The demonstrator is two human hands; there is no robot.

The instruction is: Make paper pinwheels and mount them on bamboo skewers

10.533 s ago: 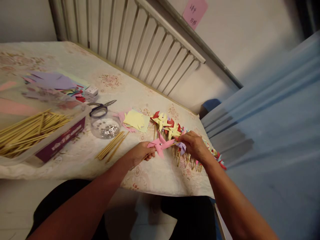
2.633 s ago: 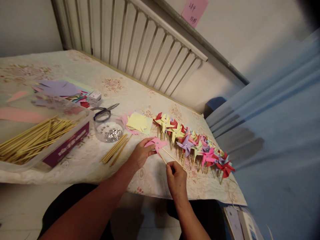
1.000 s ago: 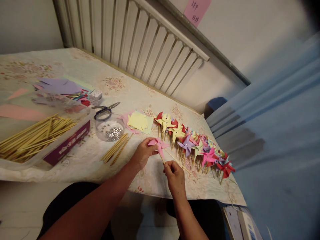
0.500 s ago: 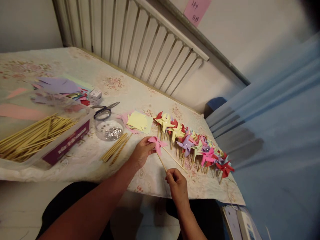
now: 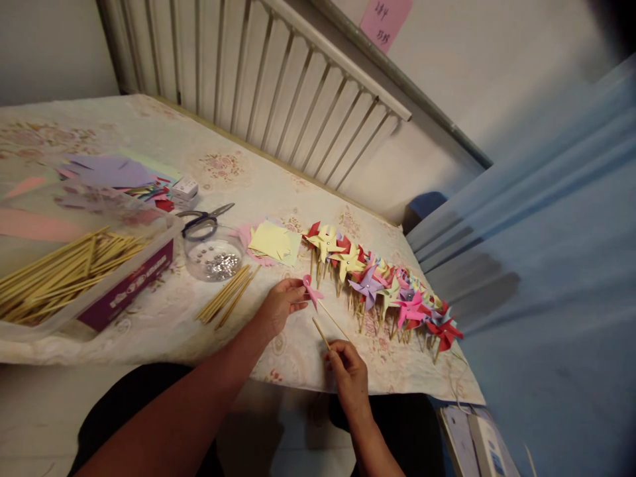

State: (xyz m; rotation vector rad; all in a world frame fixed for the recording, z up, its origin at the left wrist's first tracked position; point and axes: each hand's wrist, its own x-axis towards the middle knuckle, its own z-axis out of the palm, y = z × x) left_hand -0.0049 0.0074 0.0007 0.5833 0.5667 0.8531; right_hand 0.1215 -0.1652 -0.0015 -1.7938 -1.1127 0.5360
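Observation:
Between the fingertips of my left hand [image 5: 285,306] is a pink paper pinwheel [image 5: 312,291], turned nearly edge-on. My right hand [image 5: 348,371] pinches a thin wooden stick [image 5: 321,334], its upper end pointing at the pinwheel with a gap between them. A second stick [image 5: 336,324] lies on the cloth behind, running down to the right from near the pinwheel. To the right stand rows of finished-looking pinwheels [image 5: 368,287] on sticks, in yellow, purple, pink, green and red. Loose sticks [image 5: 226,298] lie left of my left hand.
A clear tub [image 5: 169,248] of sticks stands at left. Beside it are a round dish [image 5: 189,265] of small metal pieces, scissors [image 5: 201,225], small boxes [image 5: 185,191] and stacked paper [image 5: 271,240]. A radiator [image 5: 278,79] lines the back; a blue curtain [image 5: 546,265] hangs right.
The stick in my right hand has come away from the pinwheel, leaving a gap. The pinwheel has turned from facing the camera to nearly edge-on. The view has shifted slightly.

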